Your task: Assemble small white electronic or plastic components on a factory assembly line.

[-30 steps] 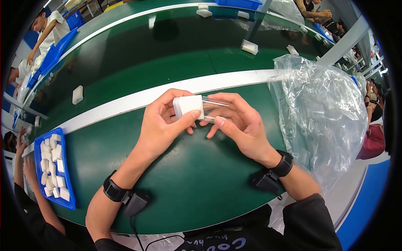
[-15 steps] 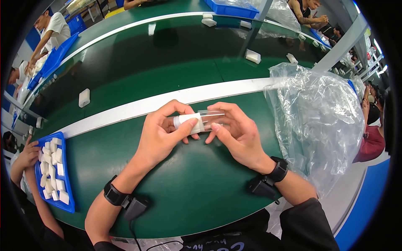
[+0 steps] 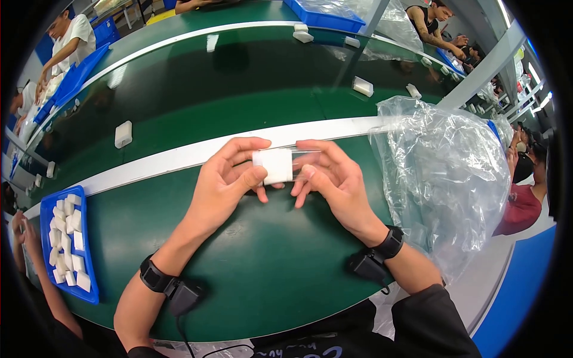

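Observation:
Between my hands is a small white flat block (image 3: 277, 166) with a clear plastic sleeve (image 3: 306, 156) at its right end. My left hand (image 3: 222, 184) pinches the white block by its left end with thumb and fingers. The sleeve is gripped by my right hand (image 3: 337, 184), its thumb on the near side and fingers behind. The white block fills part of the sleeve; how far in it reaches is hard to make out. Both hands are above the green table (image 3: 250, 262), close to its white edge strip (image 3: 191, 156).
To the left lies a blue tray (image 3: 90, 262) of several white blocks, with another person's hand (image 3: 22, 230) beside it. A large clear plastic bag (image 3: 444, 185) covers the right side. Beyond the strip, the green surface carries scattered pieces, including a white piece (image 3: 123, 135).
The block has turned so its broad white face shows, and more of the clear sleeve is covered by my right fingers. The other person's hand has drawn back from the tray.

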Demonstrator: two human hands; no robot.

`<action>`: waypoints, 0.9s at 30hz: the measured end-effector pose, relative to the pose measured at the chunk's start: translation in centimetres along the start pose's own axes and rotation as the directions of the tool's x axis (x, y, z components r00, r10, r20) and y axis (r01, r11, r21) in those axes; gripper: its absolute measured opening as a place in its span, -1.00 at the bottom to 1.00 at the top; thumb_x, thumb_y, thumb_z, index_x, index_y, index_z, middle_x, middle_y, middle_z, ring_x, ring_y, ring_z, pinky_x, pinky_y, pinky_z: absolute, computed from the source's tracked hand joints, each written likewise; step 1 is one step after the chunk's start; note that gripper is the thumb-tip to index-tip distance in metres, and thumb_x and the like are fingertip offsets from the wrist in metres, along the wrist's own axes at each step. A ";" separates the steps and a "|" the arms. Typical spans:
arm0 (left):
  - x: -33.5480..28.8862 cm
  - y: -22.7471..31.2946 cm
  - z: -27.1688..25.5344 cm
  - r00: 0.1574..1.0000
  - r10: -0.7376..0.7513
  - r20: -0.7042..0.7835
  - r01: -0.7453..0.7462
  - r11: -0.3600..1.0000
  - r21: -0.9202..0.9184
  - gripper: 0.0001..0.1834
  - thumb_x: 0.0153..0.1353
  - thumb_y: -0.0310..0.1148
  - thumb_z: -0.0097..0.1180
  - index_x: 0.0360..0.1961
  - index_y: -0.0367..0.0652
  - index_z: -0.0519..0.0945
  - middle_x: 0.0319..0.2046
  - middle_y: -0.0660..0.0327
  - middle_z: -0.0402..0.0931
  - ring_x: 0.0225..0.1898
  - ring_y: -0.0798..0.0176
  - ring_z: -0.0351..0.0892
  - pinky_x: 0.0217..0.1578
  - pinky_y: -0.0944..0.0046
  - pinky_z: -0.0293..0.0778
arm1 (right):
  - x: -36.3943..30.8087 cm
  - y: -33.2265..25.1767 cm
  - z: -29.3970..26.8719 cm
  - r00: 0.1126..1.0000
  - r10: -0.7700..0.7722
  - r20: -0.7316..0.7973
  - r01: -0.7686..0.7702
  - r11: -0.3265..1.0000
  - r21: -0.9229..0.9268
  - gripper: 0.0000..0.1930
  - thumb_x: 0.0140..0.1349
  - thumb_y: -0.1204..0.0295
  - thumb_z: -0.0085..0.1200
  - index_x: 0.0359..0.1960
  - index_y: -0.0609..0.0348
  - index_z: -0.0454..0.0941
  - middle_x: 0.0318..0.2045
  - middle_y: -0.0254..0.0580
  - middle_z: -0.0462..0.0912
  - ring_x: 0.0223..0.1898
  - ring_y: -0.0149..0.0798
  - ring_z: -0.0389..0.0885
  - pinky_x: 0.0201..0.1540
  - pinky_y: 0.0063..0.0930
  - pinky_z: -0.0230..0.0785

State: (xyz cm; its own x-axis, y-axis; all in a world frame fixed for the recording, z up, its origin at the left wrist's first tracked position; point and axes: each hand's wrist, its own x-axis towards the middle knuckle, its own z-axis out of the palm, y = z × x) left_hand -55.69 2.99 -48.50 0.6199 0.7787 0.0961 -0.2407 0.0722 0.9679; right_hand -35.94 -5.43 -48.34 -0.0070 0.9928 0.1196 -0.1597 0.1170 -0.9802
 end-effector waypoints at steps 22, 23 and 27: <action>-0.1 0.3 -0.7 0.997 -0.054 -0.062 0.054 0.999 -0.001 -0.74 0.32 -0.50 0.18 -0.03 -0.44 0.52 -0.19 0.04 0.58 -0.32 0.27 0.69 -0.33 0.38 0.56 | -0.2 0.2 0.5 0.992 -0.115 -0.048 0.112 0.991 -0.069 -0.57 0.40 0.58 0.00 0.27 0.38 0.25 0.02 0.16 0.56 -0.21 -0.26 0.67 -0.25 -0.46 0.61; -0.1 0.2 -0.8 0.997 -0.057 -0.061 0.057 0.998 -0.003 -0.74 0.32 -0.50 0.18 -0.03 -0.44 0.52 -0.19 0.04 0.58 -0.32 0.27 0.69 -0.33 0.38 0.56 | -0.2 0.2 0.4 0.991 -0.121 -0.050 0.117 0.990 -0.083 -0.58 0.40 0.59 0.00 0.26 0.38 0.26 0.01 0.13 0.58 -0.21 -0.28 0.67 -0.26 -0.47 0.60; -0.3 0.2 -1.2 0.997 -0.049 -0.051 0.049 0.999 -0.001 -0.78 0.30 -0.55 0.18 -0.07 -0.43 0.55 -0.18 0.07 0.57 -0.30 0.26 0.69 -0.31 0.37 0.57 | -0.3 0.9 0.2 0.992 -0.123 -0.009 0.121 0.984 -0.133 -0.58 0.40 0.61 -0.01 0.26 0.37 0.28 -0.07 0.05 0.63 -0.24 -0.32 0.66 -0.27 -0.50 0.58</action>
State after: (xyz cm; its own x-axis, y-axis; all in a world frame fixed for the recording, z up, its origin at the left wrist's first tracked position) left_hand -56.81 3.50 -48.60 0.5920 0.8051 0.0364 -0.2106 0.1110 0.9712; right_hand -36.26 -5.59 -49.21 0.0218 0.9710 0.2381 -0.0268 0.2386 -0.9707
